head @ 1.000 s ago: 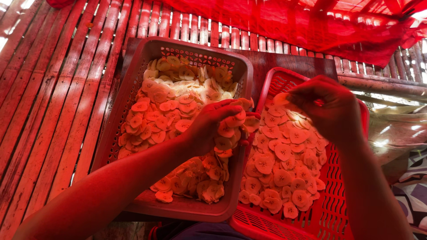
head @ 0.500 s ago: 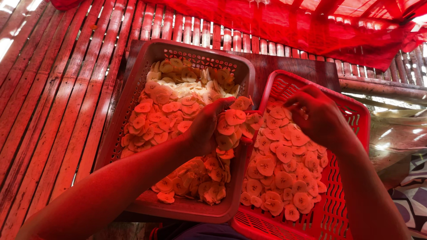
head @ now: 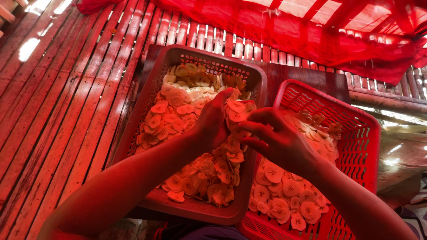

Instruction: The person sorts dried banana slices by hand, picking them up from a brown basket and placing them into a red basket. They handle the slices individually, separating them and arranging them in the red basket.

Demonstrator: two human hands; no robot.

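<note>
Two plastic baskets sit side by side under red light. The left basket (head: 153,84) is piled with thin round fruit slices (head: 178,111). The right basket (head: 360,133) holds a shallower layer of slices (head: 284,191). My left hand (head: 213,122) is raised over the left basket's right side, gripping a stack of slices (head: 235,113). My right hand (head: 278,138) has come to that stack from the right, its fingers curled and touching the slices at the rim between the two baskets.
The baskets rest on a slatted bamboo platform (head: 62,102) that stretches to the left. A red net or cloth (head: 289,31) hangs across the far side. A darker board (head: 289,75) lies under the baskets at the back.
My right hand has moved left from over the right basket to meet my left hand's stack of slices. The left hand has lifted slightly. The view has shifted a little.
</note>
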